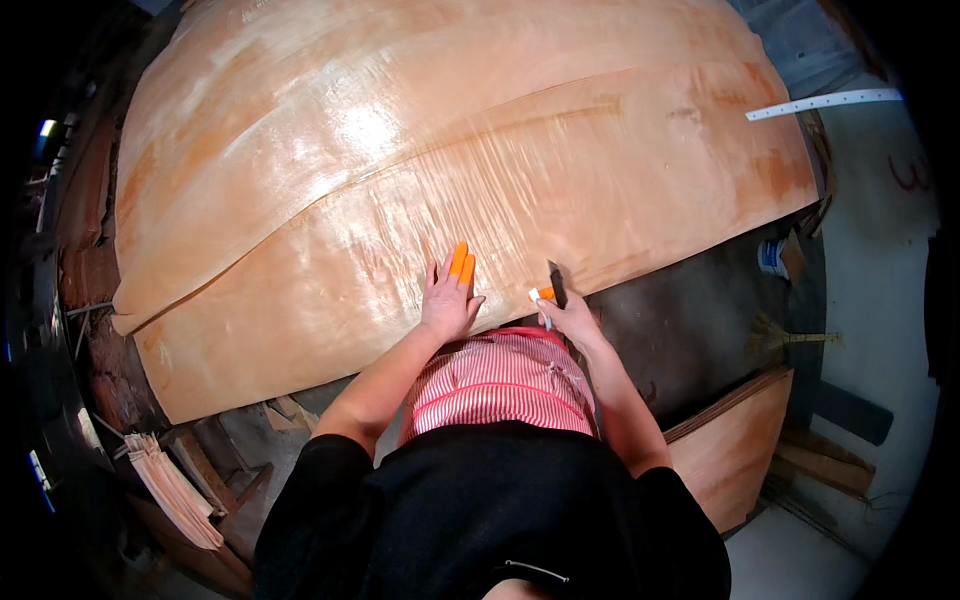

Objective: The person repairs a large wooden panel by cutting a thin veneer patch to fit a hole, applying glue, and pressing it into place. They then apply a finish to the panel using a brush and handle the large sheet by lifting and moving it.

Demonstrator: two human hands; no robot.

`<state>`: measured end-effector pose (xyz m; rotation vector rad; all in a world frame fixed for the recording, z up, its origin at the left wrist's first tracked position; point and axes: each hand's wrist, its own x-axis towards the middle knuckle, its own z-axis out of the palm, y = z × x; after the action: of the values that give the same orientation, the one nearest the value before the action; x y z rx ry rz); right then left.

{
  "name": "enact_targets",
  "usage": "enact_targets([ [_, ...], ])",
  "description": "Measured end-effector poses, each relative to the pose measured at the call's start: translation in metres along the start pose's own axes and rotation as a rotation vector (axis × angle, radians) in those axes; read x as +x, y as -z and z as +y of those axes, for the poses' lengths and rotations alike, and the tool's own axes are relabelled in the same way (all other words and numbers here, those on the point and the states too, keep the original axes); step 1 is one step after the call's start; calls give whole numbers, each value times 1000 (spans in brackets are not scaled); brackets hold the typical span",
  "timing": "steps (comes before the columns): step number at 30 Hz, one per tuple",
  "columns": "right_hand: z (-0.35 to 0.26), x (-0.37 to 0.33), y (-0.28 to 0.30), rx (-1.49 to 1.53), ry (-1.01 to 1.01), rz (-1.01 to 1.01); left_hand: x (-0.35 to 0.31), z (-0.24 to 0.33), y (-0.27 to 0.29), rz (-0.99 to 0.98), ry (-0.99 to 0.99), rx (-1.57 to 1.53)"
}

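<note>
My left hand [447,305] lies flat with its fingers stretched out on a large, glossy sheet of wood veneer [420,230], near its close edge. Orange finger covers [463,263] sit on two of its fingers. To the right, my right hand [575,320] is closed around a black utility knife [557,285], which points up and away over the sheet's edge. A small white piece [541,295] shows at the fingers of that hand, beside another orange cover; what it is I cannot make out. Fine ripples run across the veneer between and beyond my hands.
A second veneer layer [260,150] overlaps farther back. A white perforated strip [825,103] reaches over the right end. At right are a small tub [772,257], a hand brush [790,337] and stacked boards [735,450]. Veneer strips [172,490] hang at lower left.
</note>
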<state>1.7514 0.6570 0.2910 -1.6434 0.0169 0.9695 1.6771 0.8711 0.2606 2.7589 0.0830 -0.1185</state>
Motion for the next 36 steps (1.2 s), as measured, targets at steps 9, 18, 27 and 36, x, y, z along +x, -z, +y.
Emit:
enact_targets([
  [9, 26, 87, -34, -434, 299, 199, 2, -5, 10, 52, -59, -93],
  [18, 12, 94, -41, -430, 214, 279, 23, -5, 11, 79, -235, -202],
  [27, 1, 89, -45, -547, 177, 384, 33, -3, 10, -23, -331, -97],
  [36, -2, 88, -43, -478, 160, 350, 21, -11, 14, -120, -315, 18],
])
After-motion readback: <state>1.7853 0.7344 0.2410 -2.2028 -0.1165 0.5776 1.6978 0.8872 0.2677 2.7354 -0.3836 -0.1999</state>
